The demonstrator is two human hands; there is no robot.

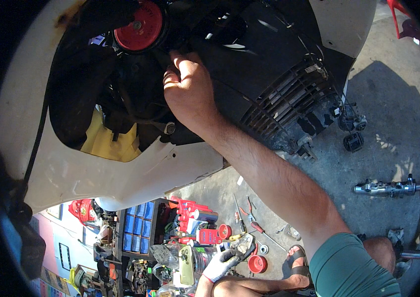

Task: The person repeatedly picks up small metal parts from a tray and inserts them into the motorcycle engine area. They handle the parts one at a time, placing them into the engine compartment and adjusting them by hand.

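Observation:
My right hand is bare and reaches up into the dark hollow of a white vehicle body panel. Its fingers are bent and pressed together just below a round red horn-like disc with a black rim. Whatever the fingertips grip is lost in shadow. Behind the wrist hangs a cable with a metal-ended fitting. Lower in the hollow shows a yellow piece. A teal sleeve covers my upper right arm. My left hand is out of the picture.
Another person's gloved hand holds a small part near a sandalled foot. Screwdrivers, pliers and a red dish lie on the floor. A black grille and a chrome tube are at the right. Blue drawers stand behind.

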